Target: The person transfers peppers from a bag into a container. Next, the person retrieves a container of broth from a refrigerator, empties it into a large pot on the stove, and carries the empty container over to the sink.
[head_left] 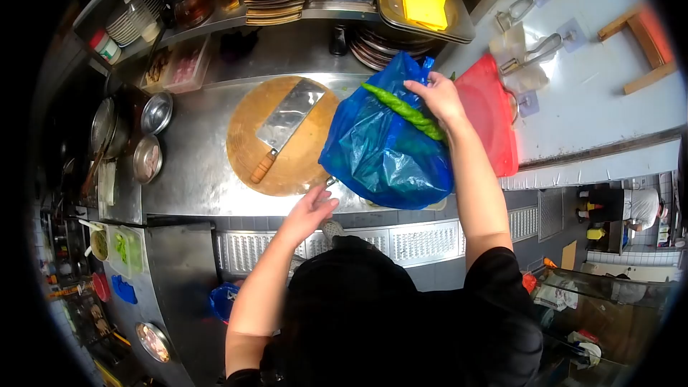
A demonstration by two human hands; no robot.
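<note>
A blue plastic bag [376,136] bulges on the steel counter, its contents hidden. Across its top lies a long, wrinkled green pepper [403,109], the lower end near my right wrist. My right hand [435,95] is at the upper right of the bag, fingers bent against the plastic and seemingly gripping it just above the pepper. My left hand [309,213] hovers by the counter's front edge, fingers apart and holding nothing. Just beyond it is a round wooden chopping board [247,129], with a cleaver [290,115] lying flat on it, handle towards me.
A red plastic bag [491,118] lies right of the blue one. Metal bowls [156,113] stand at the left, beside a clear food container [188,64]. Stacked plates [380,46] and a tray [459,25] are at the back. Another person [638,204] stands far right.
</note>
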